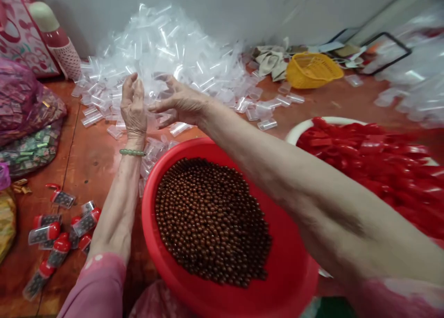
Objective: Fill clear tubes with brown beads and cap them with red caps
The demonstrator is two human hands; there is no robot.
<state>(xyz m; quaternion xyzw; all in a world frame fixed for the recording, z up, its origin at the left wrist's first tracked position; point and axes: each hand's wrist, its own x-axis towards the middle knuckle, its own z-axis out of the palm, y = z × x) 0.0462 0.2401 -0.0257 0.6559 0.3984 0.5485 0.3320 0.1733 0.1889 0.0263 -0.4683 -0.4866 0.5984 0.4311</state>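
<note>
Reddish floor [92, 174], clear tubes [194, 49]; right hand [183, 101] wide, left hand [134, 113] beside (can't tell its grip).

Head view, facing forward and down

No writing, brand or number can be read. To the left of the left hand [133, 109], the small packets inside the purple plastic bag [17, 75] show coloured marks, too small and blurred for reading. On the papers [347, 54], right of the right hand [176, 100], letters are also not readable.
</note>
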